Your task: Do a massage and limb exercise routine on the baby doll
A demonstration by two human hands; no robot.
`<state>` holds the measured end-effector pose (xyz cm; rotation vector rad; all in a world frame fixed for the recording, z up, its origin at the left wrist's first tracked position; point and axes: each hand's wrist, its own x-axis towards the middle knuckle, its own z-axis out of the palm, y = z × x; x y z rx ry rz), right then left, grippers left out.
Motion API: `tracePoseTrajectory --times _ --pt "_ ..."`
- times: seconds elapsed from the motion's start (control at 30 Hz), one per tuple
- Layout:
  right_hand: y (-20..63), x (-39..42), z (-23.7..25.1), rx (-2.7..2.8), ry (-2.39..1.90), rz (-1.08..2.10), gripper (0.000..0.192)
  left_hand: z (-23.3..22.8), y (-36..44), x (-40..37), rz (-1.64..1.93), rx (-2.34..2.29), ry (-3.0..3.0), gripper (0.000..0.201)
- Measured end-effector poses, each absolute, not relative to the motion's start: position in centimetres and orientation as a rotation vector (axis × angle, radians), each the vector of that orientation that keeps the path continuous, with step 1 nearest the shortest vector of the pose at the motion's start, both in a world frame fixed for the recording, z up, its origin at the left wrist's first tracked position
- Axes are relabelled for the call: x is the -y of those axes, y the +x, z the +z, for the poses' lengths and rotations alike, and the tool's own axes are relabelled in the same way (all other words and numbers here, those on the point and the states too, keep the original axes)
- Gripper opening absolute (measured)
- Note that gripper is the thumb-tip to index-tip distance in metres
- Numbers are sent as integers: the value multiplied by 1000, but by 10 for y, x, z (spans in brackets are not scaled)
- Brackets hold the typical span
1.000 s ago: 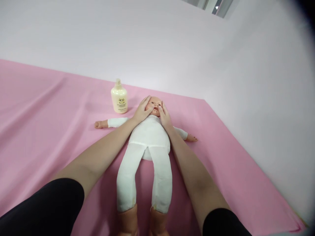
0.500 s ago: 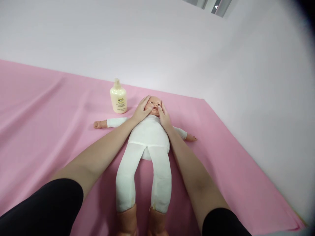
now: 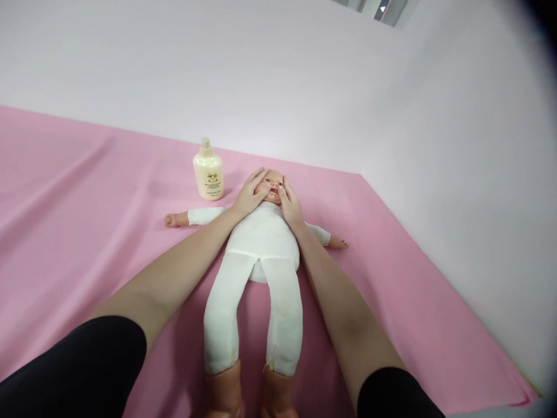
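Observation:
A baby doll (image 3: 263, 235) with a white cloth body lies on its back, its head away from me and its feet towards me. My left hand (image 3: 251, 194) rests along the left side of the doll's head, fingers stretched out and thumb on the cheek near the mouth. On the opposite side, my right hand (image 3: 289, 203) lies against the other cheek, its thumb beside the mouth and its fingers extended. Both palms touch the head without closing round it. The fingertips partly hide the sides of the head.
A pale yellow pump bottle (image 3: 209, 173) stands upright beyond the doll's outstretched arm on the left. Under everything spreads a pink cloth (image 3: 87, 191) with soft folds. A white surface (image 3: 261, 75) lies beyond its far and right edges.

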<state>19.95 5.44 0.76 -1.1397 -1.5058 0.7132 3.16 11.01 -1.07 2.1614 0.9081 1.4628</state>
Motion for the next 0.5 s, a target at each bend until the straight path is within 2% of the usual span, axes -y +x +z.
tracePoseTrajectory --times 0.27,0.5 --pt "198 -53 9 1455 -1221 733 107 -15 32 -115 1456 -943 2128 75" --pt "199 -50 12 1477 -1210 740 97 -14 32 -113 1452 -947 2111 77"
